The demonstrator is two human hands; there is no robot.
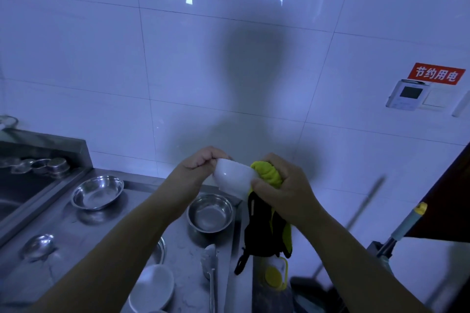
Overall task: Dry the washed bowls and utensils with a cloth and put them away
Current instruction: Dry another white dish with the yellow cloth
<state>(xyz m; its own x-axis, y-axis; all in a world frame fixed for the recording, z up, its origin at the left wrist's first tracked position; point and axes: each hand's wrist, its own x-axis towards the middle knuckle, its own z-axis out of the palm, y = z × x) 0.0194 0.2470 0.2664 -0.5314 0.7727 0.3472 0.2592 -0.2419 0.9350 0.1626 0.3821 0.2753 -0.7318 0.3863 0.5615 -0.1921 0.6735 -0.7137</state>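
My left hand (201,162) grips a small white bowl (232,178) by its rim, tilted on its side above the steel counter (76,231). My right hand (282,185) presses a yellow and black cloth (267,211) against the bowl's mouth; the cloth's tail hangs down past the counter's right edge. On the counter stand a shallow steel bowl (98,192), a deeper steel bowl (209,215), a white bowl (152,287) near the front, a steel ladle (38,245) and a steel spoon (209,262).
A sink (15,193) lies at the left, with small steel cups (48,165) behind it. Beside the counter's right edge stand a bottle with a yellow label (273,276) and a mop handle (404,229). A white tiled wall rises close behind.
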